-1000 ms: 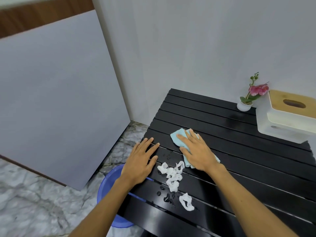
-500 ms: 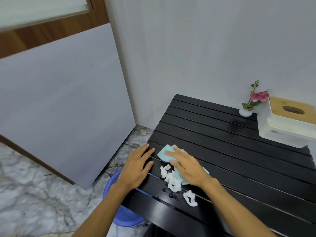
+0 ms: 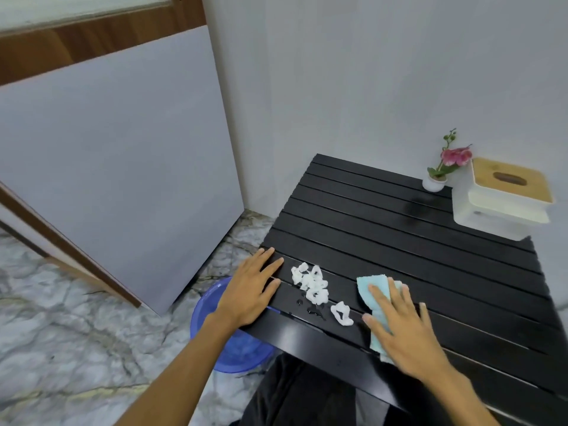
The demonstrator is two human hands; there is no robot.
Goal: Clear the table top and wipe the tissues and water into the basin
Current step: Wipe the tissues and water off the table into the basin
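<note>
I saw right hand [image 3: 402,330] flat, fingers spread, pressing cloth [image 3: 373,295] on table [image 3: 399,241]; left hand [image 3: 250,290] flat, released, at left edge; tissues [image 3: 310,282] between; basin [image 3: 215,305] below

I see right hand [image 3: 402,330] flat on light-blue cloth [image 3: 373,302], black slatted table [image 3: 399,241]. Wet tissue scraps [image 3: 312,284] just left. Left hand [image 3: 250,290] flat at left edge, above blue basin [image 3: 209,305].
</note>
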